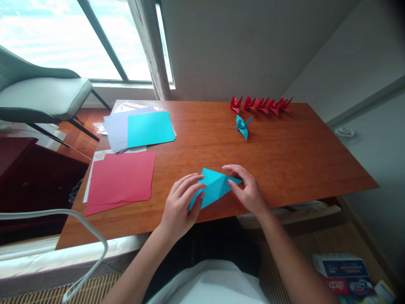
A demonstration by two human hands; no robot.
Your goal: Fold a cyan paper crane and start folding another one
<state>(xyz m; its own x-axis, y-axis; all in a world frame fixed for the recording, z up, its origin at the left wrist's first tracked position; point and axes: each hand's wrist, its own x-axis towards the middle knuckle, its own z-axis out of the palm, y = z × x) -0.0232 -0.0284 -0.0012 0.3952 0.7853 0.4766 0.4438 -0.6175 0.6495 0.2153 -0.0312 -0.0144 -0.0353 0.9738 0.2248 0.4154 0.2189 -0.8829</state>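
Note:
A partly folded sheet of blue origami paper (217, 188) is between my hands near the table's front edge. My left hand (185, 200) grips its left side, the thumb below and the fingers curled over the top. At the right corner, my right hand (245, 188) pinches the paper between thumb and index finger. Creases run across the paper's face. Farther back stands a finished blue paper crane (243, 126). Behind it is a row of several red paper cranes (261, 104).
Red paper sheets (122, 177) lie at the table's left, below a stack of blue paper (151, 128) and pale sheets (116, 126). A chair (44, 93) stands beyond the wooden table (300, 156). A white cable or tube (91, 230) curves at lower left.

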